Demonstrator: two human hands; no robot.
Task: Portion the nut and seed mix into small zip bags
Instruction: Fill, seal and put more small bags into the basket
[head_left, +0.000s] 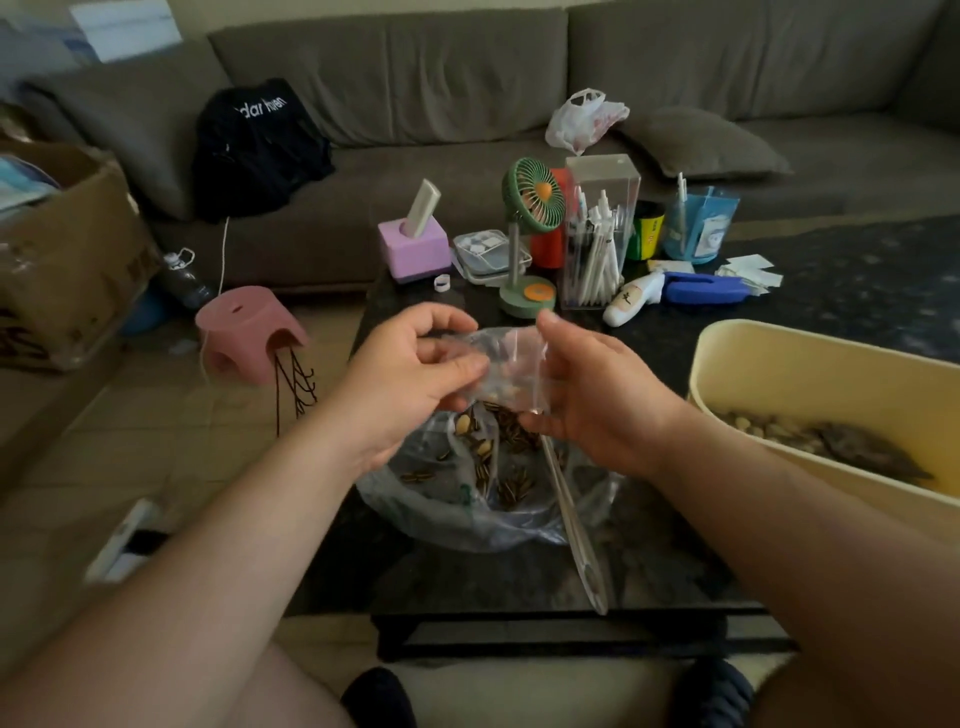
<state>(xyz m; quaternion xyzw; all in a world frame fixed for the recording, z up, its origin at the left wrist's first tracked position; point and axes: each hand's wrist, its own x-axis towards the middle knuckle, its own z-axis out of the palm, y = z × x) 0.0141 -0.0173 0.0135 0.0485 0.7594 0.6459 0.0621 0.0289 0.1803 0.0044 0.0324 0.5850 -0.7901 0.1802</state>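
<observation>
Both hands hold a small zip bag (506, 364) above the dark table (670, 561), at the centre of the view. The left hand (415, 374) pinches its left edge between thumb and fingers; the right hand (587, 395) pinches the right edge. Nuts and striped seeds sit inside it. Directly below, at 6 o'clock, lies a larger clear bag (467, 509) of seeds. At 3 o'clock stands a cream tub (810, 374) holding the mix.

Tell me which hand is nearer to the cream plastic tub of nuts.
Right. The right hand holds the small clear zip bag just left of the cream plastic tub; the left hand grips the bag's far side, farther away.
</observation>
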